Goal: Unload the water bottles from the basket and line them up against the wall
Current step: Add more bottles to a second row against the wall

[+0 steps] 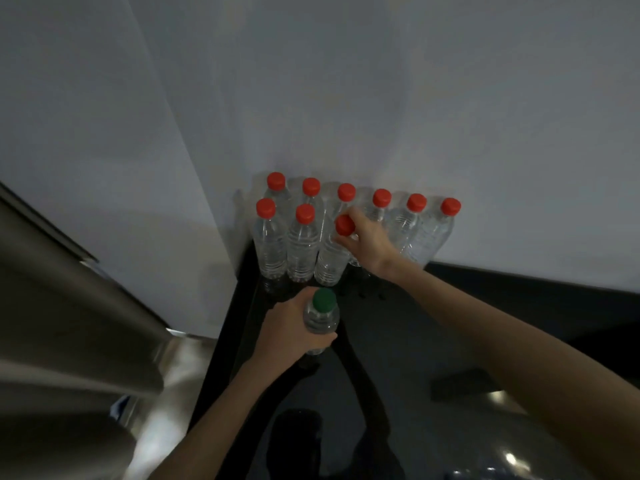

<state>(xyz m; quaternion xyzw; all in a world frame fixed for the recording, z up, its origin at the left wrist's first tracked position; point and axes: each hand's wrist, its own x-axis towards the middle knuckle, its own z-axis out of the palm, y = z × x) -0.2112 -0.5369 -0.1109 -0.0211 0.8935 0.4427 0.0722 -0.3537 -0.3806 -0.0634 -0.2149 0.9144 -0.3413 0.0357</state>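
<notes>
Several clear water bottles with red caps (415,216) stand upright on the dark floor against the white wall (381,98), in a back row and a shorter front row on the left. My right hand (369,239) grips the neck of a red-capped bottle (330,261) at the right end of the front row, fingers curled just under its cap. My left hand (294,332) holds a green-capped bottle (322,315) upright by its body, a little nearer to me than the rows. No basket shows in this view.
A stainless-steel appliance (69,323) fills the left side, next to a white panel (121,150) that meets the wall in a corner beside the bottles. The glossy dark floor (450,323) extends right, with a dark flat object (464,386) lying on it.
</notes>
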